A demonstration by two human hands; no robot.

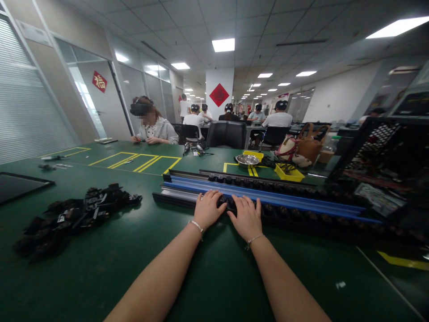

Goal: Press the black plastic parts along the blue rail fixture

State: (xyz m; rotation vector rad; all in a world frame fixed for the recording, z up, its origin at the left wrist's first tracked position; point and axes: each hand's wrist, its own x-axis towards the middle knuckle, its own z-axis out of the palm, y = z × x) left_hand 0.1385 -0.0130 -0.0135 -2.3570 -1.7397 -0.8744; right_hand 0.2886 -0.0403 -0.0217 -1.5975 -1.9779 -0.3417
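Long straight rails lie crosswise in front of me: a blue rail [268, 197] in the middle, with dark, black-edged rails around it. On the nearest rail, which has a clear, shiny left section [179, 193], a row of black parts [284, 212] runs off to the right. My left hand [208, 209] and my right hand [246, 217] rest side by side on this rail. Their fingers curl over its far side, with the thumbs on the near side. Between them is a small black plastic part [230, 204], held from both ends; its details are partly hidden.
A heap of black parts [80, 217] lies left on the green table [134, 268]. Beyond the rails stand a metal bowl [247, 159] and a yellow tray [290, 173]. A dark-framed rack [378, 156] rises at right. A person [156, 127] sits across the table.
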